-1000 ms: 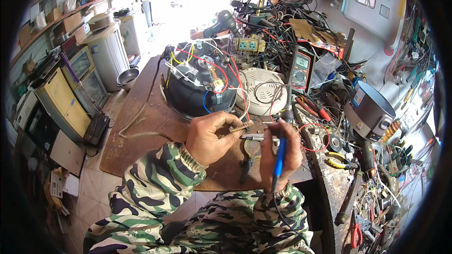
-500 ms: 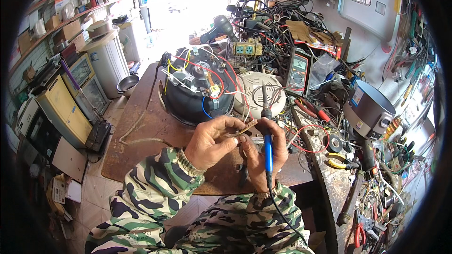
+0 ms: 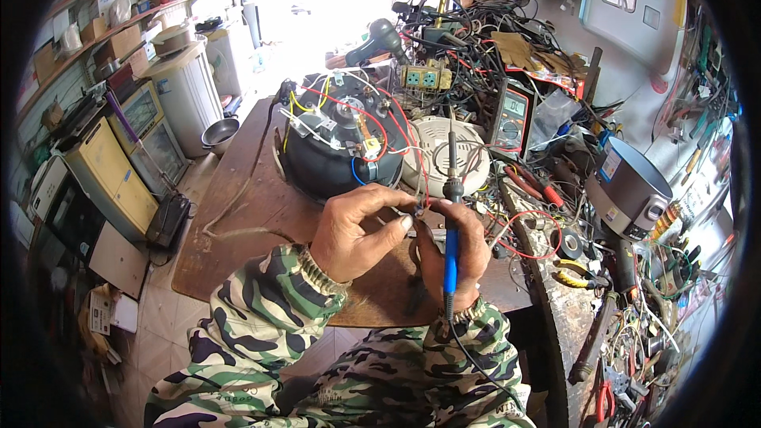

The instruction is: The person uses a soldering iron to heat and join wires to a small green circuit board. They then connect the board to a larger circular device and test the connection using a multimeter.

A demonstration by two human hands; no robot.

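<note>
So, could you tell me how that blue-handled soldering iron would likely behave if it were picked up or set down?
The soldering iron looks stiff and slim, so probably light in the right hand. Its round handle might roll on the wooden table. The floppy cord trailing below would likely tug it.

Daylight pours in from the far doorway [image 3: 317, 0], blown out to pure white there. The bench [image 3: 254, 214] is evenly lit with soft shadows; the centre is sharp. Shelves [image 3: 103, 40] on the left and tools on the right bend and soften toward the black fisheye rim.
</note>
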